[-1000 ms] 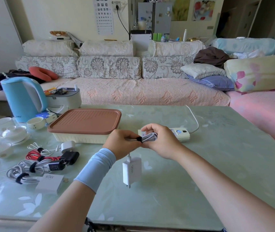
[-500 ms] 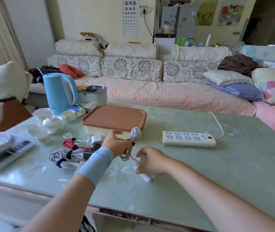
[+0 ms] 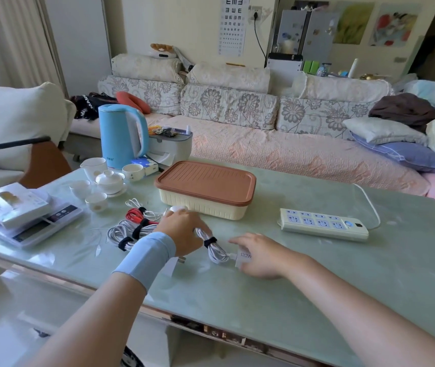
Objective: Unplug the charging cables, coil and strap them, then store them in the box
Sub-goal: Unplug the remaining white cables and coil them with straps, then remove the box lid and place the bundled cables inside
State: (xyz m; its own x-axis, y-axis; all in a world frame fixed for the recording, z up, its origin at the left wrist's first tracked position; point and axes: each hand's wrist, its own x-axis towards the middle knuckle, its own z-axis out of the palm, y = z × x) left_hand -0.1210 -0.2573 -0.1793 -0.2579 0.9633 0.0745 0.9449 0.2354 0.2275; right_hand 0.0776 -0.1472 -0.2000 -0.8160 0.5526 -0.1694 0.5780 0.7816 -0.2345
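Lower centre, our left hand (image 3: 182,231) is gripping the strapped white cable (image 3: 215,251), our right hand (image 3: 260,256) pinching its charger brick (image 3: 244,256); we are judging it light, floppy, best lifted at the strap (image 3: 210,241).

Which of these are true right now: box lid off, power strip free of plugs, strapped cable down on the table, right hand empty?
1. The box has its lid off. False: the brown lid is on.
2. The power strip has no plugs in it. True.
3. The strapped white cable lies on the table. True.
4. The right hand is empty. False: it holds the white charger.
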